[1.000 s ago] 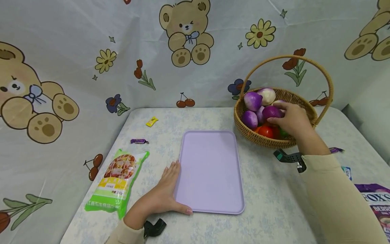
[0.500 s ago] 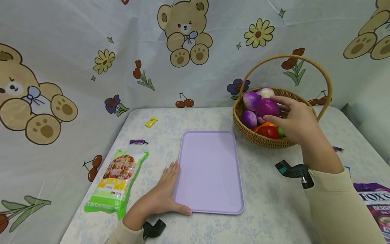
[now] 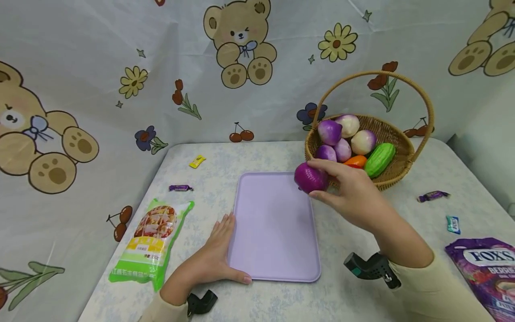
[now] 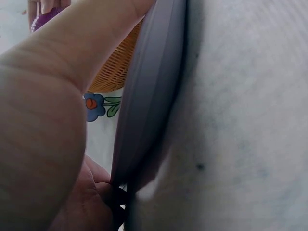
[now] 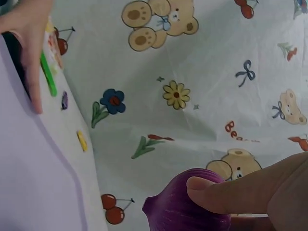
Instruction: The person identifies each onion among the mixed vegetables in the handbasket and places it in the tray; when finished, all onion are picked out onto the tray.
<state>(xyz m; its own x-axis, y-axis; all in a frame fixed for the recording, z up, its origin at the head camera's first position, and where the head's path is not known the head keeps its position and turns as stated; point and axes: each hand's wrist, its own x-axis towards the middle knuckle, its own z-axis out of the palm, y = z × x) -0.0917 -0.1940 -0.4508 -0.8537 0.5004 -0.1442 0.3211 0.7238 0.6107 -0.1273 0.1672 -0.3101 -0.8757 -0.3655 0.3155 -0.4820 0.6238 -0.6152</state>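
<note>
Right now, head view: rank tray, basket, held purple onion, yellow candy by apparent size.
1. Lilac tray
2. Wicker basket, farther back, so its true size may be closer
3. Purple onion in the right hand
4. Yellow candy

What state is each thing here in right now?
Onion: held in the air over the tray's corner by the right hand.
Tray: flat on the table, nothing on it, left hand pressed against its edge.
Basket: upright, holding vegetables.
Snack bag: lying flat.
</note>
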